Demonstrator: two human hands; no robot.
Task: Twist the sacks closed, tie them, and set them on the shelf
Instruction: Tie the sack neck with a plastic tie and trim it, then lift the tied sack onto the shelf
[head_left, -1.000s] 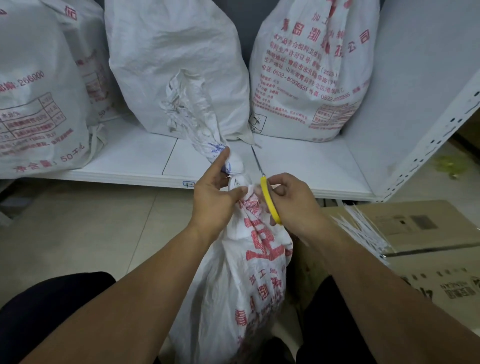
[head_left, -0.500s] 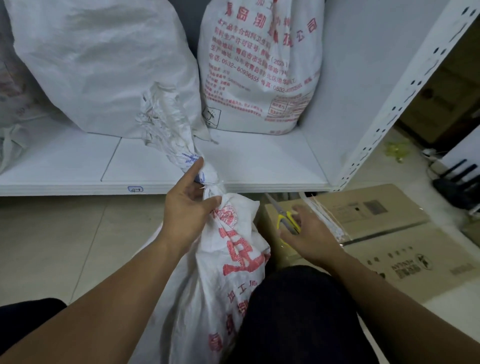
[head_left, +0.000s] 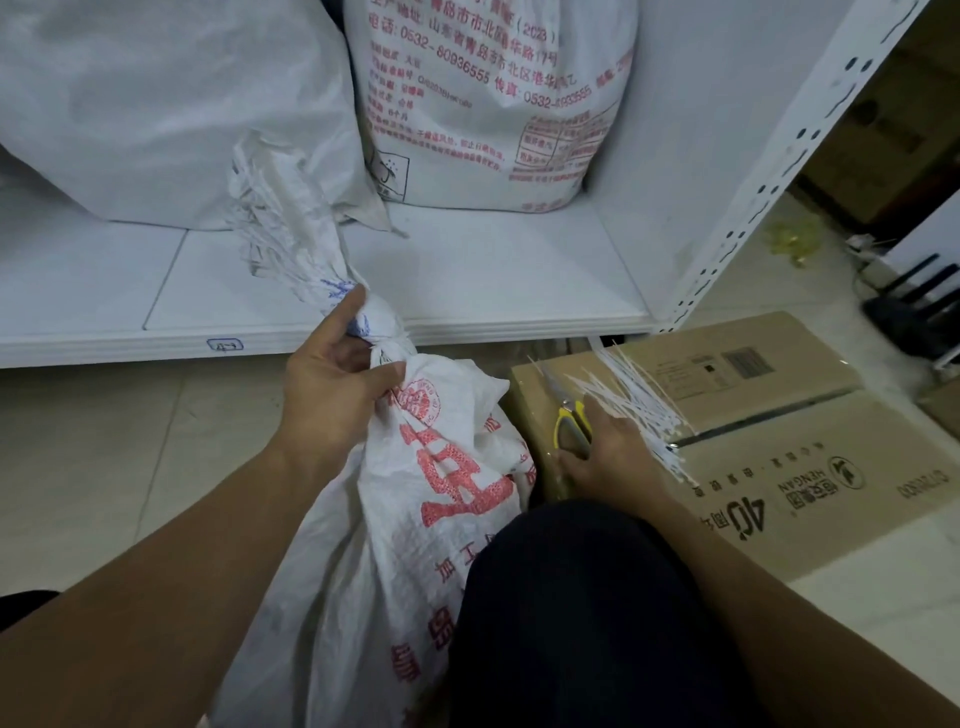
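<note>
Gripping white woven sack neck with left hand, touching yellow-handled scissors with right hand (can't tell grip). Could flop over if let go.

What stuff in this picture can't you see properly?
All in the head view:
- The sack: its bottom is hidden behind the knee and cut off by the lower edge.
- The tie at its neck: mostly behind the left hand, too small to judge.
- The scissors: handles partly under the right hand; gripping or only touching is unclear.
- The printed sack and plain sack on the shelf: tops cut off by the upper edge.
</note>
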